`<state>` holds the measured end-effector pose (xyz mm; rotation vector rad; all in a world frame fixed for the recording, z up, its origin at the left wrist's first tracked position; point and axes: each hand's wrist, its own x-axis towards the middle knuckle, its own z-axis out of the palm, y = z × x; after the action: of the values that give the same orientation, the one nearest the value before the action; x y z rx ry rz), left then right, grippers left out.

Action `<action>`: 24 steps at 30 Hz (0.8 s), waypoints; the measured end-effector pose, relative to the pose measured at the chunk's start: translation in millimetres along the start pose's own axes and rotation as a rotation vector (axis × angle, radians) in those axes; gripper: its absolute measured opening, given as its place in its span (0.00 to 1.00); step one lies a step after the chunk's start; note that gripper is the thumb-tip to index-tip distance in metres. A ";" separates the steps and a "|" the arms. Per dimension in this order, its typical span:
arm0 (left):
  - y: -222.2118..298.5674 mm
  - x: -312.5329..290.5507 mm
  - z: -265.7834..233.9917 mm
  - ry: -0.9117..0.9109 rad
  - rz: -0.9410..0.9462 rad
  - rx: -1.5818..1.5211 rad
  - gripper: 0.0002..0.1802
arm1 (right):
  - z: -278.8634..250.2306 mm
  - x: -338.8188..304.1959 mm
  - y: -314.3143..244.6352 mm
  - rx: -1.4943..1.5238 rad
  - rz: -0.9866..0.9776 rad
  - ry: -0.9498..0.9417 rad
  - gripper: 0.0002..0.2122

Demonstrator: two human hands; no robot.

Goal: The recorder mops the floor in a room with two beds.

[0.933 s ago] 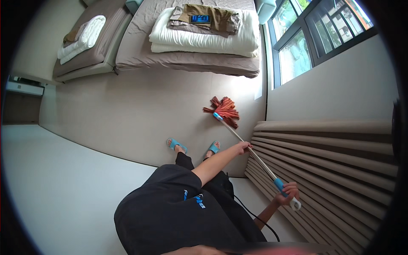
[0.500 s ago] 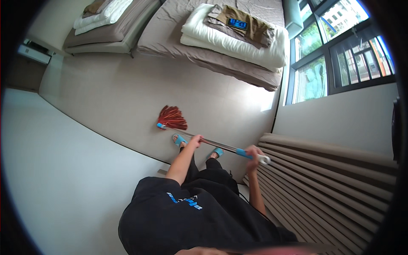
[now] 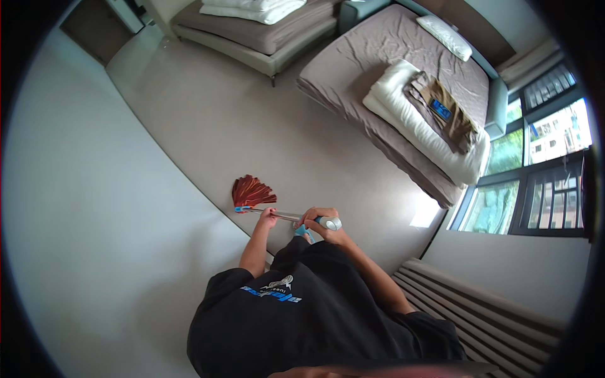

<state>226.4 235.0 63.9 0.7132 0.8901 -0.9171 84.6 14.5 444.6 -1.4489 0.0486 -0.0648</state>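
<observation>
A mop with red-brown strips (image 3: 252, 191) rests its head on the pale floor (image 3: 208, 126), close to the foot of the white wall on my left. Its blue-and-metal pole runs from the head back toward me. My left hand (image 3: 269, 218) grips the pole low down, near the mop head. Around the grey-and-white upper end is my right hand (image 3: 322, 223), closed just below the tip. Beneath the right hand a light-blue slipper (image 3: 304, 232) shows on my foot; the other foot is hidden.
Ahead to the right stands a bed (image 3: 353, 69) bearing a white folded quilt (image 3: 403, 113) and brown clothing (image 3: 450, 113). A second bed (image 3: 265, 31) is at the far side. Windows (image 3: 498, 208) and a beige curtain (image 3: 466, 296) line the right; a white wall (image 3: 94, 220) fills the left.
My view has turned left. The right hand and pole end have come closer to my left hand, so the pole now points more toward me. The mop head lies nearer the left wall.
</observation>
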 end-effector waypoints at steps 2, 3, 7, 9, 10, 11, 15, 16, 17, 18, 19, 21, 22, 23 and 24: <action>13.2 -2.8 7.0 0.032 0.069 -0.088 0.02 | 13.8 21.2 -5.3 0.038 -0.058 -0.076 0.06; 14.3 -7.1 6.4 0.046 0.096 -0.125 0.02 | 17.3 31.2 -8.5 0.068 -0.113 -0.119 0.06; 30.2 -23.6 7.9 -0.053 0.164 -0.187 0.03 | 17.0 55.7 -16.7 0.043 -0.090 -0.280 0.08; 37.7 -25.3 4.0 -0.039 0.215 -0.130 0.06 | 16.6 68.6 -20.7 0.003 -0.068 -0.421 0.09; 44.1 -24.9 2.5 -0.055 0.078 -0.180 0.07 | 17.5 73.9 -25.1 -0.011 -0.081 -0.438 0.09; 49.9 -24.7 1.8 -0.071 -0.059 -0.227 0.07 | 18.2 80.5 -28.3 0.002 -0.087 -0.439 0.09; 54.0 -15.3 -24.5 -0.288 0.355 -0.042 0.05 | 19.5 121.5 -44.3 -0.129 -0.193 -0.544 0.11; 54.1 -21.3 4.2 -0.314 0.332 0.039 0.06 | 8.4 133.1 -40.9 -0.152 -0.173 -0.552 0.11; 50.3 -30.3 14.3 -0.301 0.315 0.066 0.06 | 2.5 142.2 -41.0 -0.155 -0.163 -0.580 0.12; 53.5 -33.1 28.5 -0.227 0.703 0.557 0.06 | -4.0 156.1 -38.2 -0.129 -0.187 -0.562 0.13; 67.1 -31.5 40.8 -0.146 1.087 1.060 0.07 | -10.9 171.9 -39.4 -0.114 -0.203 -0.539 0.13; 101.9 -61.0 67.6 -0.190 1.224 1.317 0.05 | -22.1 200.7 -49.3 -0.145 -0.170 -0.543 0.14; 119.2 -67.8 79.5 -0.184 1.180 1.318 0.05 | -25.3 211.6 -61.5 -0.013 -0.229 -0.494 0.14; 132.3 -71.7 95.8 -0.182 1.134 1.320 0.06 | -29.9 222.0 -62.6 -0.005 -0.242 -0.463 0.14; 143.1 -71.5 111.5 -0.181 1.093 1.313 0.06 | -35.2 230.2 -63.1 -0.027 -0.201 -0.485 0.14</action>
<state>367.6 231.2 198.3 1.9219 -0.4608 -0.4202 310.7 -45.0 504.3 -1.4589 -0.4942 0.1244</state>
